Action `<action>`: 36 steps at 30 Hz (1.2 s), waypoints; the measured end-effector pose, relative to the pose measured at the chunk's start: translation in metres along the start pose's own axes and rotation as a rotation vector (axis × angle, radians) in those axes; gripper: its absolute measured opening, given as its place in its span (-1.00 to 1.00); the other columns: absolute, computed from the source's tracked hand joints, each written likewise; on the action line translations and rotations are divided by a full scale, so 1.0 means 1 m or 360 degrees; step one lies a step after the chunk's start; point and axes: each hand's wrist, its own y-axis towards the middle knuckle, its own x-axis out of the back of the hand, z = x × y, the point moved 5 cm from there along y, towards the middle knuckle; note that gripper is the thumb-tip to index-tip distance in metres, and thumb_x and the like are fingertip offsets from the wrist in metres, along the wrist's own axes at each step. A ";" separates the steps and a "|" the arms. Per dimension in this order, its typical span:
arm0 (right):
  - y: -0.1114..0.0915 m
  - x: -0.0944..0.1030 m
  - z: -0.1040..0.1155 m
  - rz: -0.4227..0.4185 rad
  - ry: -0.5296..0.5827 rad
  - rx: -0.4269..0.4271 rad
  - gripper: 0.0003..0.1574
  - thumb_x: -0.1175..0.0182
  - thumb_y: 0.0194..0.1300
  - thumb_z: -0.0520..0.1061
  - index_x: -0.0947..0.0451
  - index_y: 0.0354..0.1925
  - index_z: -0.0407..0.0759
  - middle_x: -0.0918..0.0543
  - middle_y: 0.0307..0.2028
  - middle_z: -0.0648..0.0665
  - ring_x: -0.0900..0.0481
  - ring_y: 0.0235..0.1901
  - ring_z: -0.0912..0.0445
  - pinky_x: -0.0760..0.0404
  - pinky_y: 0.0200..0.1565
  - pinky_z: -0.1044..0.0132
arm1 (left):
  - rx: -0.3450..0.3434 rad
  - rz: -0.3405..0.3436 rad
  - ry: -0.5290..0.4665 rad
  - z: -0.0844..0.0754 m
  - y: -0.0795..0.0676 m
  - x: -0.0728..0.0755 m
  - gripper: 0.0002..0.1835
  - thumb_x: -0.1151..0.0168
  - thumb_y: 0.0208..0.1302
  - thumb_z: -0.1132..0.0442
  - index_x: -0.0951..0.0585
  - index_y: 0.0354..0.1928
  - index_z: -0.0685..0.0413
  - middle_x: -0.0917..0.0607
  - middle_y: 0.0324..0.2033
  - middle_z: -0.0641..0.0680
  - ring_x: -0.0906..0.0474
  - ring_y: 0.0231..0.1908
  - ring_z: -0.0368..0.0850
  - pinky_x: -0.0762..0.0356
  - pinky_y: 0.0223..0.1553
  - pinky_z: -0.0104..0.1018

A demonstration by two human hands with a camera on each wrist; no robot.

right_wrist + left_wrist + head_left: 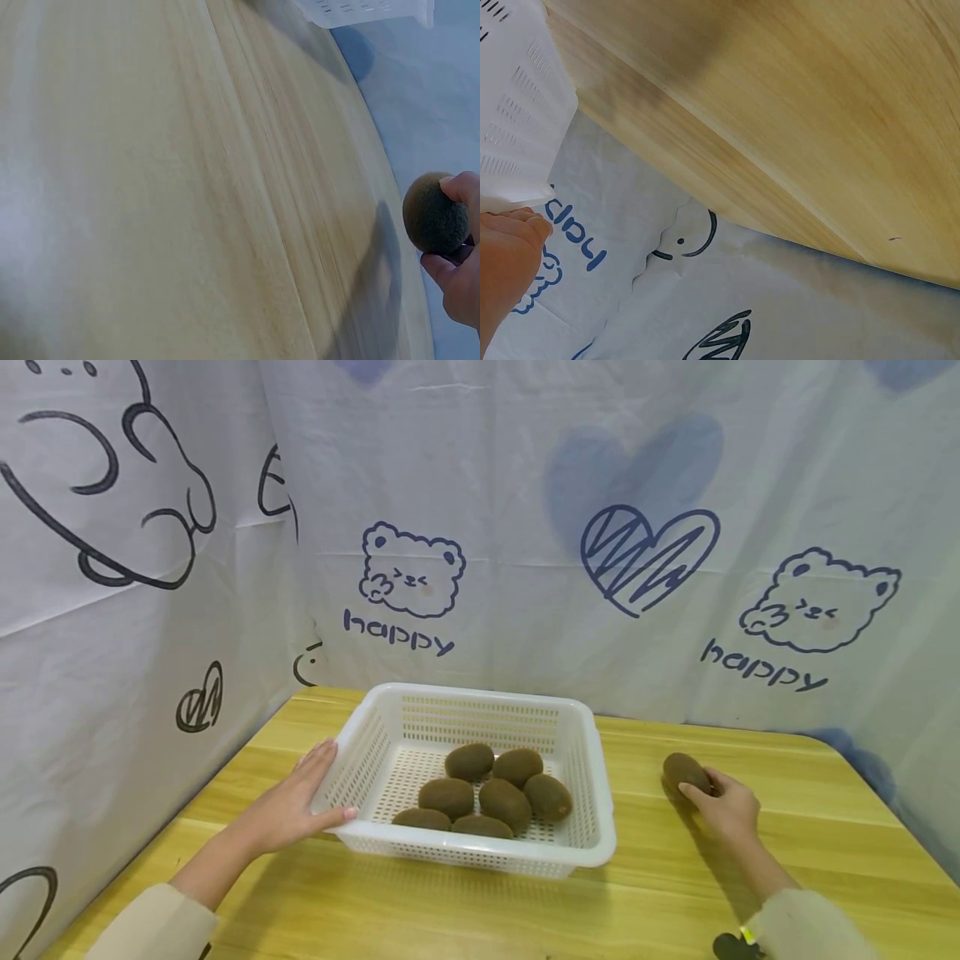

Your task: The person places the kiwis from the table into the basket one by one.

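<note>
A white plastic basket (480, 847) with slotted walls stands on the wooden table, several brown kiwifruit (504, 803) lying in its right half. My left hand (300, 797) holds the basket's near left corner, thumb over the near rim and fingers along the left side. In the left wrist view, that hand (514, 244) is at the rim, partly cut off by the frame. To the right of the basket, my right hand (727, 806) grips one kiwifruit (685, 772) between thumb and fingers. The right wrist view shows this kiwifruit (435, 214) above a long shadow.
A pale cloth (510, 610) printed with hearts, bears and "happy" hangs behind the table and on the left. A small dark object (735, 946) shows beside my right sleeve at the near edge. Bare wood (652, 860) lies between basket and right hand.
</note>
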 end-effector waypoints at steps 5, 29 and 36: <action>-0.002 0.005 0.002 -0.0016 -0.0002 0.0019 -0.29 -0.18 0.21 -0.09 -0.29 0.21 -0.47 -0.42 0.13 -0.46 -0.41 0.13 -0.31 -0.49 0.08 -0.07 | -0.0006 -0.0004 0.0005 0.000 0.000 0.001 0.04 -0.15 0.13 -0.21 0.07 0.42 0.29 0.04 0.41 0.36 0.10 0.36 0.43 -0.04 0.22 0.41; -0.014 0.023 0.045 0.0143 0.0138 0.0111 -0.17 -0.15 0.25 0.11 -0.23 0.28 -0.37 -0.40 0.18 -0.39 -0.41 0.17 -0.22 -0.54 -0.24 0.67 | 0.0003 0.0005 0.0013 0.000 0.000 0.000 0.04 -0.15 0.13 -0.21 0.08 0.42 0.29 0.05 0.41 0.35 0.11 0.37 0.40 -0.05 0.21 0.42; -0.021 0.025 0.068 0.0155 0.0194 0.0188 -0.18 -0.15 0.25 0.13 -0.25 0.28 -0.36 -0.43 0.16 -0.39 -0.43 0.16 -0.20 -0.48 -0.27 0.74 | -0.0036 0.0005 0.0076 -0.002 0.001 0.002 0.05 -0.14 0.12 -0.23 0.04 0.40 0.35 0.03 0.40 0.37 0.10 0.38 0.36 0.00 0.30 0.30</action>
